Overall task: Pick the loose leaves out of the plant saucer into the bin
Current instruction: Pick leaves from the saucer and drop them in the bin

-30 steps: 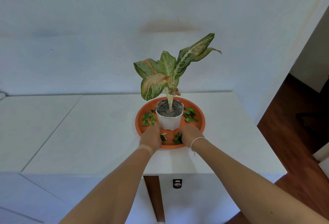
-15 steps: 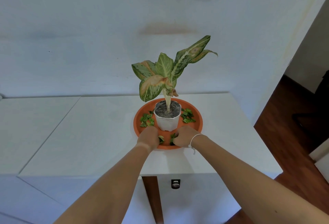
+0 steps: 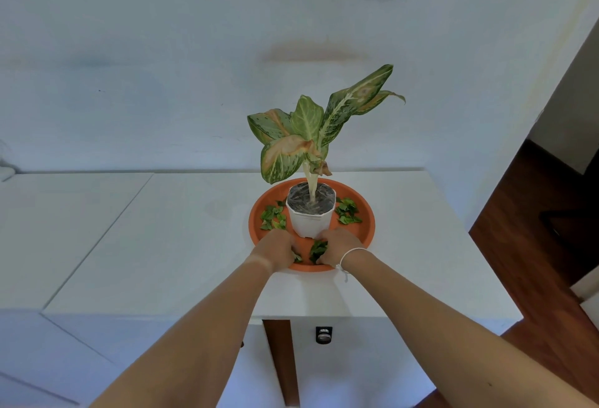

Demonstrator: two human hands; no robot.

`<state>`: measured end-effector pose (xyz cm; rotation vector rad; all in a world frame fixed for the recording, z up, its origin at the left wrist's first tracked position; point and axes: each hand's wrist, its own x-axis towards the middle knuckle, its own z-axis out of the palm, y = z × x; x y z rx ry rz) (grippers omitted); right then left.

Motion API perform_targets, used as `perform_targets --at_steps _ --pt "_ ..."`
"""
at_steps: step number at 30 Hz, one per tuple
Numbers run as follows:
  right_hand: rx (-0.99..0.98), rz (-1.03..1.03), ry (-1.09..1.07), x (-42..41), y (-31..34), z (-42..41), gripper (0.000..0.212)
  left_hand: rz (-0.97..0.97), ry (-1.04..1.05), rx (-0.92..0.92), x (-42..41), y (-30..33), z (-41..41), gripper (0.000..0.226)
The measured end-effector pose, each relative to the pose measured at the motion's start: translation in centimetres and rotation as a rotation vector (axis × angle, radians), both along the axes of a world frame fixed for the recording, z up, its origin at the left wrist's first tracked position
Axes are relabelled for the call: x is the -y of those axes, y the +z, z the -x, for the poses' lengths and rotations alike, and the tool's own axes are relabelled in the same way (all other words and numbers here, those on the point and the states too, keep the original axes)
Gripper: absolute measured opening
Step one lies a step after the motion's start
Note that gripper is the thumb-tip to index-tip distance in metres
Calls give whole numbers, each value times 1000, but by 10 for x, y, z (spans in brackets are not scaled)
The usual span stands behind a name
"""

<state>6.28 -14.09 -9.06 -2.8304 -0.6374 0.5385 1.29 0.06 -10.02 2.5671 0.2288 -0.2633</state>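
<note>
single head-worn view, looking forward and down, close above a white counter (image 3: 181, 245), wall behind

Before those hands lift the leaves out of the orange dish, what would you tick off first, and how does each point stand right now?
1. Left hand has leaves: ok, fingers curled on scraps at the near rim.
2. Right hand has leaves: ok, curled on a green clump.
3. White pot upright and steady: ok.
4. Saucer fully on the table: ok.
5. Bin to drop into: cannot tell, none in view.
6. Saucer cleared: not ok, leaf piles remain left and right of the pot.
</note>
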Motion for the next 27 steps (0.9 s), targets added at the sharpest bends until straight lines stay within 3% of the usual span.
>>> perform_targets --at_steps 7,12,15,21,22,25,27 --pt "54 -19 20 -3 -7 3 33 2 -1 -49 -2 1 -3 15" --pt "74 -51 -17 -5 -12 5 32 -60 28 -4 1 -3 -5 16" --pt "0 -143 -146 -3 -15 0 31 -78 29 15 3 -4 -5 23" --pt "-385 -533 -448 13 -4 -20 13 88 140 77 -2 -4 -9 31" --pt "-491 -664 -512 15 -2 -20 8 136 186 89 -3 -3 -10 30" --pt "-756 -1136 -760 21 2 -16 21 344 335 99 -7 3 -12 27" --pt "-857 -1306 -857 25 8 -13 17 485 393 78 -10 7 -11 27"
